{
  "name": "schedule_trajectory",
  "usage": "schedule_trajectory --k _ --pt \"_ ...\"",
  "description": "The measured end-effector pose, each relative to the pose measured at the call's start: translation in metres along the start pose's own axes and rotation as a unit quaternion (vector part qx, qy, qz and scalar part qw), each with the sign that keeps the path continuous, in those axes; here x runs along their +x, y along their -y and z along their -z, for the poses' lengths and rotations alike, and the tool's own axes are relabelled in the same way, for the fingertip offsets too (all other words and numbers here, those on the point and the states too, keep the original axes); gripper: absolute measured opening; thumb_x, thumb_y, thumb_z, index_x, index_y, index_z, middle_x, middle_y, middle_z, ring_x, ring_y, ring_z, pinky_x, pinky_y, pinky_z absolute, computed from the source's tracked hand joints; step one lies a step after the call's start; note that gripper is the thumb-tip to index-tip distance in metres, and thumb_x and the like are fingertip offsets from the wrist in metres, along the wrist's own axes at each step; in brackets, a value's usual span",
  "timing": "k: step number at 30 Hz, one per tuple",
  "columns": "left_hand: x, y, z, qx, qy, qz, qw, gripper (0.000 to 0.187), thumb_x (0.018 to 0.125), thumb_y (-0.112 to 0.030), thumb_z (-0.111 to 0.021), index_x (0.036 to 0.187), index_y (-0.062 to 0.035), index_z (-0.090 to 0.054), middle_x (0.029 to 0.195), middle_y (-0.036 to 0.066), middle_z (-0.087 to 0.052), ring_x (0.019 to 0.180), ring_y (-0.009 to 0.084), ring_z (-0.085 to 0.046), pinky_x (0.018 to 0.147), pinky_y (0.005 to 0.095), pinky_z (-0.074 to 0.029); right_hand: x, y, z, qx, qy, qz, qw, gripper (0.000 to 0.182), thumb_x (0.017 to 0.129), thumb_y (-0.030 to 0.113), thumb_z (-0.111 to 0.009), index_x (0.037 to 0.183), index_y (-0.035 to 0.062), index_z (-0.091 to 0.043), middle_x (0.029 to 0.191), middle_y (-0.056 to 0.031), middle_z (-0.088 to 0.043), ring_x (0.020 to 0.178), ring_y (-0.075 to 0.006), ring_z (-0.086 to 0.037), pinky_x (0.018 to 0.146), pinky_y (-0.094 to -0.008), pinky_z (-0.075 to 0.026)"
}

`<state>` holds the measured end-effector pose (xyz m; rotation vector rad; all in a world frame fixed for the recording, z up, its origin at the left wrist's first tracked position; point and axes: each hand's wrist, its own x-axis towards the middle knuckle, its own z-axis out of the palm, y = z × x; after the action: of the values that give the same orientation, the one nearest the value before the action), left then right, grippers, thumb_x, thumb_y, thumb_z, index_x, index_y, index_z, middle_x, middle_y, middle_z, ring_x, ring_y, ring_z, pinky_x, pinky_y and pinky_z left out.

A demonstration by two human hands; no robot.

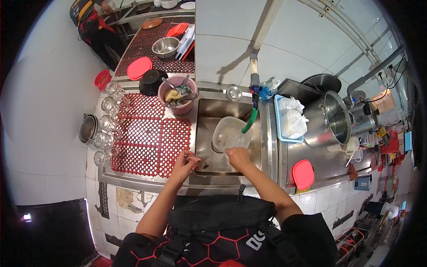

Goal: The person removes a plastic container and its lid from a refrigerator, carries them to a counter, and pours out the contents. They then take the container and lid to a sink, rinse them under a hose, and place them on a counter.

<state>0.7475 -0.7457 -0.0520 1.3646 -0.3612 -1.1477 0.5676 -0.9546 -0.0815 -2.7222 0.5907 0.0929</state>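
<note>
In the steel sink lies a translucent plastic container, below the end of a green hose. My right hand is closed on the container's near rim. Over the sink's left edge, beside the red perforated mat, is my left hand; its fingers are partly bent and apart, with nothing visible in them. A pink bucket with utensils and a yellowish item stands behind the mat, near the sink's back left corner.
Glass mugs line the mat's left side. Right of the sink are a blue tray with white bags, a large steel pot and a red lid. Another person stands at the far left counter, near a steel bowl.
</note>
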Motion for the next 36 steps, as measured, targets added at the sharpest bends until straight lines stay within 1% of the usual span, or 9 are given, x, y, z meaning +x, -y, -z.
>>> schedule_trajectory --k 11,14,16,19,20,23,26,33,36 --pt "0.007 -0.001 -0.011 0.020 0.011 0.004 1.000 0.021 0.095 -0.010 -0.060 0.112 -0.0058 -0.047 0.099 0.010 -0.068 0.076 0.0105 -0.057 0.068 0.0247 -0.047 0.011 -0.010 -0.008 0.021 -0.028 -0.005 0.999 0.014 0.075 0.007 -0.061 0.086 0.0091 -0.070 0.076 -0.0187 -0.066 0.076 -0.0378 -0.066 0.068 -0.0493 -0.051" --pt "0.010 0.007 -0.009 0.027 0.035 0.016 0.999 0.024 0.095 -0.011 -0.061 0.113 -0.0059 -0.047 0.100 0.011 -0.068 0.077 0.0112 -0.059 0.069 0.0252 -0.047 0.030 -0.027 -0.015 0.172 -0.036 -0.027 0.984 0.016 0.075 0.008 -0.062 0.088 0.0101 -0.070 0.076 -0.0182 -0.066 0.077 -0.0370 -0.066 0.069 -0.0478 -0.051" --pt "0.012 0.007 -0.011 0.020 0.026 0.018 0.999 0.025 0.095 -0.013 -0.062 0.114 -0.0057 -0.048 0.099 0.011 -0.068 0.076 0.0114 -0.059 0.070 0.0254 -0.047 0.042 -0.038 -0.003 0.006 -0.027 0.036 0.999 0.016 0.075 0.007 -0.062 0.088 0.0111 -0.070 0.077 -0.0167 -0.067 0.079 -0.0363 -0.067 0.069 -0.0465 -0.051" --pt "0.004 -0.005 -0.018 0.051 -0.023 0.050 0.997 0.030 0.092 -0.017 -0.066 0.115 -0.0069 -0.049 0.099 0.008 -0.067 0.073 0.0113 -0.058 0.048 0.0211 -0.040 0.053 -0.058 -0.024 0.197 -0.092 0.045 0.975 0.012 0.071 0.008 -0.065 0.083 0.0111 -0.068 0.078 -0.0155 -0.067 0.081 -0.0350 -0.067 0.071 -0.0454 -0.051" --pt "0.004 -0.005 -0.019 0.048 -0.032 0.052 0.997 0.030 0.092 -0.018 -0.066 0.115 -0.0079 -0.050 0.100 0.008 -0.067 0.072 0.0113 -0.058 0.044 0.0210 -0.038 0.050 -0.055 -0.025 0.128 -0.060 0.003 0.990 0.012 0.071 0.008 -0.065 0.082 0.0116 -0.069 0.078 -0.0141 -0.068 0.083 -0.0336 -0.067 0.075 -0.0446 -0.050" --pt "0.003 0.012 0.001 0.043 0.004 0.026 0.999 0.031 0.092 -0.017 -0.065 0.118 -0.0068 -0.051 0.100 0.008 -0.064 0.072 0.0117 -0.057 0.058 0.0242 -0.047 0.029 -0.044 -0.043 0.044 -0.077 -0.070 0.994 0.011 0.070 0.009 -0.066 0.079 0.0132 -0.071 0.078 -0.0095 -0.070 0.084 -0.0298 -0.067 0.087 -0.0436 -0.045" --pt "-0.008 -0.007 -0.008 0.005 0.001 0.030 1.000 0.035 0.091 -0.013 -0.066 0.120 -0.0032 -0.051 0.097 0.008 -0.062 0.074 0.0126 -0.058 0.071 0.0286 -0.050 -0.005 -0.022 -0.026 0.202 -0.095 -0.100 0.970 0.012 0.068 0.010 -0.068 0.078 0.0144 -0.072 0.078 -0.0093 -0.070 0.084 -0.0284 -0.068 0.089 -0.0448 -0.045" --pt "-0.004 -0.002 -0.008 -0.011 -0.001 0.052 0.999 0.023 0.091 -0.010 -0.062 0.112 -0.0027 -0.054 0.096 0.011 -0.067 0.072 0.0116 -0.058 0.067 0.0257 -0.049 0.020 -0.043 -0.033 -0.053 -0.019 -0.020 0.998 0.012 0.079 0.013 -0.058 0.078 0.0138 -0.070 0.075 -0.0111 -0.068 0.079 -0.0301 -0.067 0.087 -0.0448 -0.045" --pt "0.003 -0.007 -0.007 0.010 -0.003 0.053 0.999 0.022 0.092 -0.009 -0.061 0.112 -0.0034 -0.054 0.097 0.012 -0.066 0.072 0.0114 -0.057 0.067 0.0256 -0.049 0.023 -0.046 -0.030 0.026 -0.142 -0.075 0.987 0.011 0.079 0.014 -0.058 0.076 0.0126 -0.069 0.074 -0.0113 -0.068 0.077 -0.0308 -0.067 0.085 -0.0468 -0.046"
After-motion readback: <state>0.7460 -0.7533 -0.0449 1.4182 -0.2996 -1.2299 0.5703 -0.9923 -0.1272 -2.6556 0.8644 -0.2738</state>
